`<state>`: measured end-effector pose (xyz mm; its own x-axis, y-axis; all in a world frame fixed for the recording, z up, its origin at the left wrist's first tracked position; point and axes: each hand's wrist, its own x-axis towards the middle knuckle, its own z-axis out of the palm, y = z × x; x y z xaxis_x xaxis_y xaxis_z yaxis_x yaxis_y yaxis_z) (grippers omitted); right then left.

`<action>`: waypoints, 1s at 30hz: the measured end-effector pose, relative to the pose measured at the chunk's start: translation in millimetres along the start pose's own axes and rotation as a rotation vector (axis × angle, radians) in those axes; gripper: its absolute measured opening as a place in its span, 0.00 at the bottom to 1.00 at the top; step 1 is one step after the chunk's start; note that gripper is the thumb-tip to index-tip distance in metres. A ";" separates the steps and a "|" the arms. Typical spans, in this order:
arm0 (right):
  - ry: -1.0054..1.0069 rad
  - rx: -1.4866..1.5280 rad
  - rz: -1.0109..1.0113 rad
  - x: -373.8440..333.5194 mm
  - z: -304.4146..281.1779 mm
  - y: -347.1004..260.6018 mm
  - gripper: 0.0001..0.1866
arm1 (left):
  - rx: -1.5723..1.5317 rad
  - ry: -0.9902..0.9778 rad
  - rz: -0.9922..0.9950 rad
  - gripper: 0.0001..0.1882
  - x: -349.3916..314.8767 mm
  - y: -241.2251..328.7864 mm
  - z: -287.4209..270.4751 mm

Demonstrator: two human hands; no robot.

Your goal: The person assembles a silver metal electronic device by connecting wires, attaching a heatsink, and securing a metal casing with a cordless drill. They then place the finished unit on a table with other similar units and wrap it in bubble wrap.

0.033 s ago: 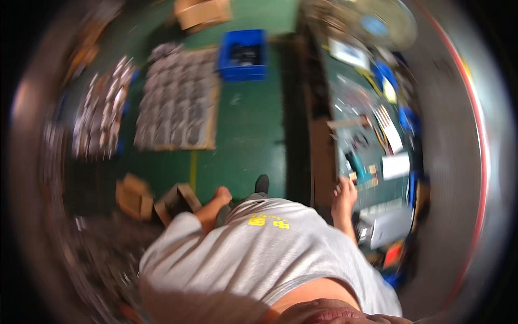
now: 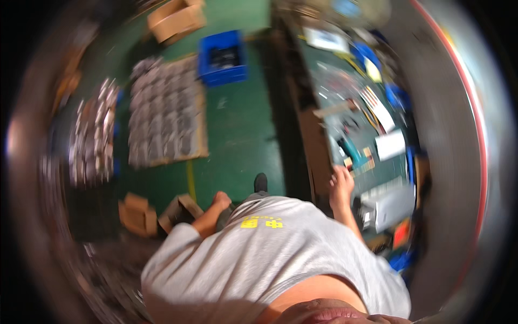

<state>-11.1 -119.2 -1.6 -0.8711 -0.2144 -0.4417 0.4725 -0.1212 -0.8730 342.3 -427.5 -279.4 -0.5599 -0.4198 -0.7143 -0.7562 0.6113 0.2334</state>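
Observation:
My left hand [image 2: 221,200] hangs beside my left thigh, its fingers curled in, and I see nothing in it. On the other side, my right hand [image 2: 341,182] is at the near edge of the workbench [image 2: 381,178], fingers bent and no object visible in them. Closest to it lies a teal power tool [image 2: 350,150], which looks like a drill, with small tan pieces [image 2: 368,162] around its end. Motion blur softens both hands, so I cannot tell whether the right one touches the bench.
A blue crate [image 2: 222,75] with dark contents stands on the green floor ahead. Left of it, wrapped grey parts [image 2: 164,113] lie in rows on cardboard. Open cartons [image 2: 137,216] sit at my left. A white sheet [image 2: 389,144] and a grey box-like device [image 2: 388,208] are on the bench.
The whole view has turned: the crate and rows of parts sit further left, and the bench things sit a little higher and further left. Both hands keep nearly the same pose.

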 end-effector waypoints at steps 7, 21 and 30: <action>0.189 0.061 -0.014 -28.7 -66.7 -25.1 0.08 | -0.351 -0.023 -0.118 0.10 38.4 116.0 -83.8; 0.475 0.348 -0.145 -81.7 -248.5 -39.1 0.09 | -0.346 0.163 0.679 0.16 121.6 461.5 -98.5; 0.716 0.467 -0.196 -79.7 -289.7 -34.8 0.08 | -0.342 0.054 0.792 0.26 134.2 668.2 -62.0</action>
<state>3.2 182.9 4.1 -0.7427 0.4929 -0.4532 0.1754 -0.5100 -0.8421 -259.1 -117.0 -178.4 -0.9739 0.0082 -0.2268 -0.1916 0.5059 0.8411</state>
